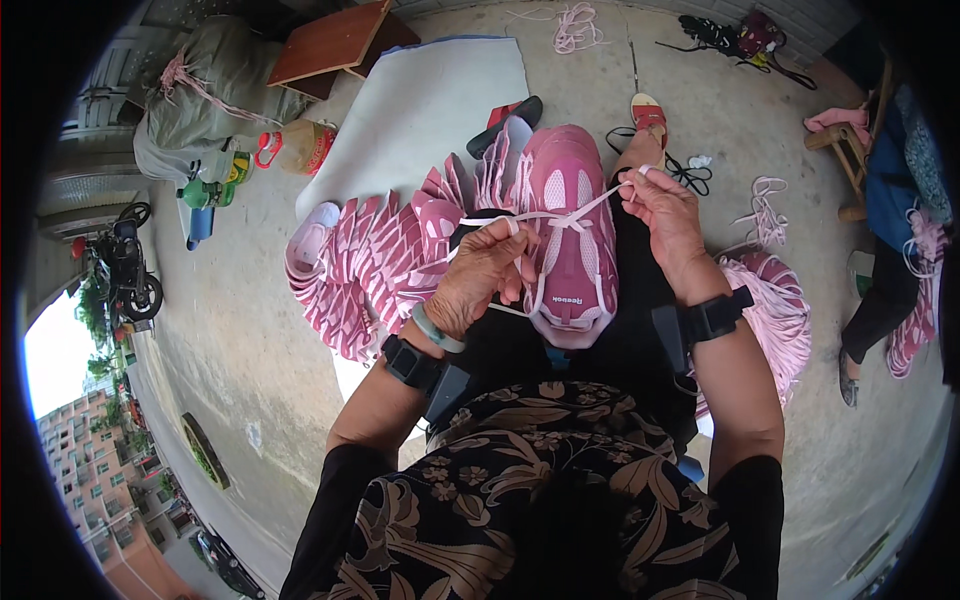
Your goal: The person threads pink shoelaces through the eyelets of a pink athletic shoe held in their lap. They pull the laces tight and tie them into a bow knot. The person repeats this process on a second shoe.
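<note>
Left hand (478,276): fingers pinched narrow on one end of a pale lace (572,219), just left of the upper.
Right hand (664,215): thumb and fingertips pinching the other end, raised to the right; lace looks drawn between the two.
Pink shoe upper (571,270): over the lap, between the knees, laces crossing its middle. I judge it light, soft and flexible, sturdier at the rounded end; best steadied by the sides, clear of the crossing.
Lace handling: probably limp and a little slippery; grip near the ends, pull evenly.
Left edge: fanned row of pink uppers (350,262) close by the left forearm; little room low down.
Right edge: pink bundle (775,305) beside the right forearm; likely to snag a wide elbow.
Open room: above the lap; farther off, bare concrete floor (255,320) leftward.
Beyond: white sheet (440,95), then loose laces (578,28) near the wall.
</note>
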Tool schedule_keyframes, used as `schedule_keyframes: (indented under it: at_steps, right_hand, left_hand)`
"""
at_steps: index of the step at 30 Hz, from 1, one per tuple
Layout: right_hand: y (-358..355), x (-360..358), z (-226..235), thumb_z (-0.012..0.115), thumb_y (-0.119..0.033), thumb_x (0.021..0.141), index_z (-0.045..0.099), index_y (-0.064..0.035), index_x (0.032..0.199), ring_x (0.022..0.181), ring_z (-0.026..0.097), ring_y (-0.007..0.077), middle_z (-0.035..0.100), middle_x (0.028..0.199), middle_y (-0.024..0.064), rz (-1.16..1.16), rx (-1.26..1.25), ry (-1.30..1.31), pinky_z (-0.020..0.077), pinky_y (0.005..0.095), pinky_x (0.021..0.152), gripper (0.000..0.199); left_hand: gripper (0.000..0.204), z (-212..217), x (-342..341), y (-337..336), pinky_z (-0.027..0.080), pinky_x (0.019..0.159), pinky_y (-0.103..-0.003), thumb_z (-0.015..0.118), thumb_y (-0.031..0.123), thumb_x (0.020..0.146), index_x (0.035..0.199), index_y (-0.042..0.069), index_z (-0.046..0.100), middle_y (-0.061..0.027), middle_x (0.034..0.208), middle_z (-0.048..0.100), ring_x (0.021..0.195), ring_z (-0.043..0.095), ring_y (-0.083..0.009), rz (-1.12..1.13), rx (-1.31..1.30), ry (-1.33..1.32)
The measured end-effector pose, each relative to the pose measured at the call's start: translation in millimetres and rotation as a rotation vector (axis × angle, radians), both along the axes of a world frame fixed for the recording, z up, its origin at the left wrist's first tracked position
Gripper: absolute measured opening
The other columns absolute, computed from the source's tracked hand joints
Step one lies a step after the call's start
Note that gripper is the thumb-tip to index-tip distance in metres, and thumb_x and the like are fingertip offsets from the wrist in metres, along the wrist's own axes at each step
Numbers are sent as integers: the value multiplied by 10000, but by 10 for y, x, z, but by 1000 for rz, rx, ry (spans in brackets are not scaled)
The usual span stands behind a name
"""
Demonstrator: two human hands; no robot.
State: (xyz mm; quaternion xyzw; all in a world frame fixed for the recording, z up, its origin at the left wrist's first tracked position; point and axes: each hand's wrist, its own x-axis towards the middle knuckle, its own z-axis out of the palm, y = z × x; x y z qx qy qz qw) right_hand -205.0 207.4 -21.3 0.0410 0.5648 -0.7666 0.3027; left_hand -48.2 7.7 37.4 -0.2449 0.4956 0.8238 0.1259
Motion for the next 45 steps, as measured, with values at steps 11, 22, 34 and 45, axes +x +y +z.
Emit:
schedule_keyframes:
  at_steps: [11, 22, 34, 45]
  right_hand:
    - [37, 550, -5, 634, -105, 852, 659, -36, 950, 611, 531, 62, 603, 737, 0, -59, -5, 144, 431, 189, 547, 122]
    - [-1, 610, -118, 583, -54, 878, 616, -36, 912, 615, 489, 43, 567, 723, -16, -7, 170, 379, 425, 187, 567, 51]
    - [-12, 573, -43, 547, 14, 800, 578, -25, 906, 630, 556, 202, 580, 755, 85, 37, 532, 1098, 454, 274, 593, 117]
    - [-129, 501, 38, 571, -78, 798, 528, -37, 877, 731, 573, 337, 572, 824, 141, 296, 787, 1265, 459, 415, 657, 98]
  left_hand:
    - [122, -155, 82, -35, 539, 536, -246, 582, 100, 878, 937, -6, 601, -138, 822, 653, 646, 655, -178, 154, 253, 40]
    - [138, -156, 77, 117, 527, 562, -223, 591, 108, 874, 950, 3, 637, -101, 846, 658, 663, 648, -151, 220, 112, 9]
    - [267, -177, 132, 99, 340, 379, -176, 494, 296, 946, 831, 68, 569, 9, 601, 551, 448, 475, -52, 169, -353, 19]
    - [75, -191, 9, 191, 371, 397, -196, 576, 90, 887, 891, 62, 506, -17, 592, 548, 418, 468, -77, 271, -231, 166]
